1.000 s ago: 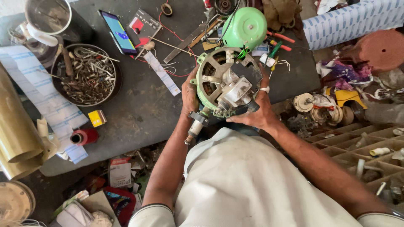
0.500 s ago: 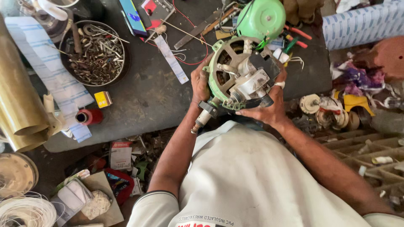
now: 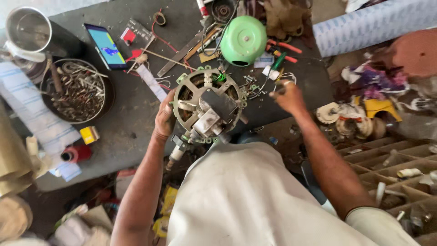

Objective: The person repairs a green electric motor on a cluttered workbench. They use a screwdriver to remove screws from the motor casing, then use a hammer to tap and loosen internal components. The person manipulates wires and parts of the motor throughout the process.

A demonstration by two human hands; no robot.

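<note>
A cluttered dark workbench (image 3: pixel 132 132) fills the frame. At centre the left hand (image 3: pixel 165 119) grips the round motor frame (image 3: pixel 208 108) by its rim, while the right hand (image 3: pixel 287 96) (fingers loosely curled, holding nothing visible) hovers over scattered screws (image 3: pixel 252 84). Above sits a green cap (image 3: pixel 243 40); at left, a bowl of scrap metal (image 3: pixel 76 90), a phone (image 3: pixel 106 46) and a small yellow box (image 3: pixel 89 135).

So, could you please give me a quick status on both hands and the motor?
Left hand grips motor rim. Right hand off it, over loose screws. Green cover lies behind.
</note>
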